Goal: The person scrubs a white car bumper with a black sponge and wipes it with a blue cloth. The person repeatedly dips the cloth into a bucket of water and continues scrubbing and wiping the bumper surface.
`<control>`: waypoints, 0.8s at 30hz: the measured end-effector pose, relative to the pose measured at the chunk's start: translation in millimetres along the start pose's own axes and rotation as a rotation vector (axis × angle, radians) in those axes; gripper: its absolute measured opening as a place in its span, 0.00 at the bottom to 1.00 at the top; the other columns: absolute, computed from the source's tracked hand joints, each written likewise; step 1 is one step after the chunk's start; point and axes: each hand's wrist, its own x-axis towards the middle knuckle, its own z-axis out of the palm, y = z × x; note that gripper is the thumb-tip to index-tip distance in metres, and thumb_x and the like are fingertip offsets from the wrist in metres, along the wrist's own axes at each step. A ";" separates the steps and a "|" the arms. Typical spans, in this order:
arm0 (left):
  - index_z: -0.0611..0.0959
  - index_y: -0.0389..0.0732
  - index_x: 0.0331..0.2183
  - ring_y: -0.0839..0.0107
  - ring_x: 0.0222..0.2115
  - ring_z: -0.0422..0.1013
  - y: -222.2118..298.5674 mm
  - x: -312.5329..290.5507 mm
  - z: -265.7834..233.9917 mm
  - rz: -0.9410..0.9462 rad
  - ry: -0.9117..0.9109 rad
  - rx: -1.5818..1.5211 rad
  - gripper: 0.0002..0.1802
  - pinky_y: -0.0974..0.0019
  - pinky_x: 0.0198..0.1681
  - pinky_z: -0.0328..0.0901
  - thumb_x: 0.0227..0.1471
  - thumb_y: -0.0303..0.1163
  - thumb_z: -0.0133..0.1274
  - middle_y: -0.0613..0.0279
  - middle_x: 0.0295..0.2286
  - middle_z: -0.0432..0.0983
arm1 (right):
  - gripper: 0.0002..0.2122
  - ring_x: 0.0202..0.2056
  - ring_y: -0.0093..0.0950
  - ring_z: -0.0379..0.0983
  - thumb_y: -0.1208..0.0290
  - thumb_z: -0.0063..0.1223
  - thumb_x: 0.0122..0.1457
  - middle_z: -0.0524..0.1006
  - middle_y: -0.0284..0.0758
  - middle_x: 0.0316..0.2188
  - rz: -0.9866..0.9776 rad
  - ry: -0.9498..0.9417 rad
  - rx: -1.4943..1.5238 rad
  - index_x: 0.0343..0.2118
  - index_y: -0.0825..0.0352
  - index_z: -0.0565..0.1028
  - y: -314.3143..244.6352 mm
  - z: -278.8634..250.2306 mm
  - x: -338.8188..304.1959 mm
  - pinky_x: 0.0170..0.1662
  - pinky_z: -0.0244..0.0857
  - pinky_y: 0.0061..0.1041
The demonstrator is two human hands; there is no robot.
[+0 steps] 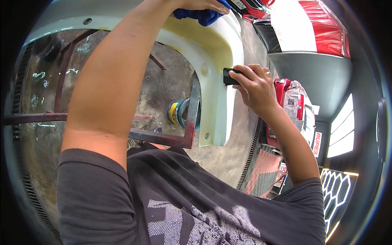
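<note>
A pale green-white car body panel [220,122], with a curved opening and yellowish patches on its surface, stretches across the upper part of the view. At the top edge, my left hand [200,4] is on a blue cloth [200,16] that lies against the panel; the frame cuts off part of this hand. My right hand [257,85] is closed round a small black block [231,76], fingers on top and thumb along its side. The block is at the outer right edge of the panel, and its underside is hidden.
A dark red metal frame [163,139] supports the panel from below. A teal bucket with a yellow label [176,112] stands on the concrete floor under it. Red cars, one partly papered over [294,102], are to the right. Drain grates [250,151] run along the floor.
</note>
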 end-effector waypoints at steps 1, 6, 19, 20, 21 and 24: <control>0.92 0.42 0.21 0.70 0.16 0.77 -1.9 0.6 -0.2 0.021 -0.001 0.027 0.20 0.62 0.19 0.70 0.57 0.46 0.64 0.62 0.18 0.84 | 0.16 0.53 0.29 0.78 0.65 0.74 0.58 0.84 0.19 0.51 -0.009 -0.034 -0.016 0.50 0.51 0.87 -1.0 -1.3 -1.9 0.56 0.71 0.38; 0.92 0.42 0.21 0.68 0.15 0.77 2.3 2.0 -0.7 0.016 -0.048 -0.031 0.19 0.61 0.20 0.71 0.56 0.44 0.63 0.60 0.18 0.83 | 0.15 0.54 0.28 0.77 0.65 0.72 0.60 0.83 0.20 0.50 -0.006 0.009 -0.092 0.51 0.51 0.87 -0.6 9.7 36.4 0.56 0.70 0.39; 0.91 0.40 0.20 0.65 0.17 0.75 3.8 -7.5 -0.1 -0.044 0.016 -0.110 0.14 0.58 0.21 0.70 0.52 0.37 0.61 0.59 0.19 0.82 | 0.15 0.51 0.28 0.77 0.67 0.71 0.57 0.81 0.20 0.48 0.022 -0.032 -0.100 0.48 0.52 0.86 -32.6 5.8 1.0 0.55 0.68 0.46; 0.91 0.40 0.20 0.65 0.18 0.77 5.2 -7.3 -0.2 -0.068 -0.008 -0.112 0.14 0.59 0.23 0.71 0.51 0.36 0.60 0.58 0.20 0.83 | 0.15 0.51 0.28 0.77 0.68 0.71 0.57 0.81 0.20 0.48 0.007 -0.046 -0.112 0.48 0.53 0.86 -26.1 8.6 7.2 0.54 0.68 0.45; 0.91 0.40 0.20 0.65 0.19 0.78 4.0 -6.4 -0.5 -0.063 -0.032 -0.063 0.13 0.59 0.23 0.71 0.50 0.36 0.60 0.58 0.20 0.84 | 0.16 0.51 0.28 0.77 0.68 0.71 0.57 0.81 0.21 0.47 -0.009 -0.059 -0.123 0.49 0.53 0.86 -19.2 10.3 16.4 0.54 0.68 0.45; 0.93 0.41 0.22 0.64 0.20 0.80 9.1 -4.2 -6.8 -0.060 -0.071 -0.003 0.13 0.59 0.24 0.73 0.49 0.36 0.60 0.56 0.20 0.85 | 0.16 0.51 0.28 0.77 0.68 0.70 0.57 0.80 0.21 0.46 -0.006 -0.020 -0.197 0.49 0.52 0.85 -20.5 7.9 33.7 0.54 0.67 0.43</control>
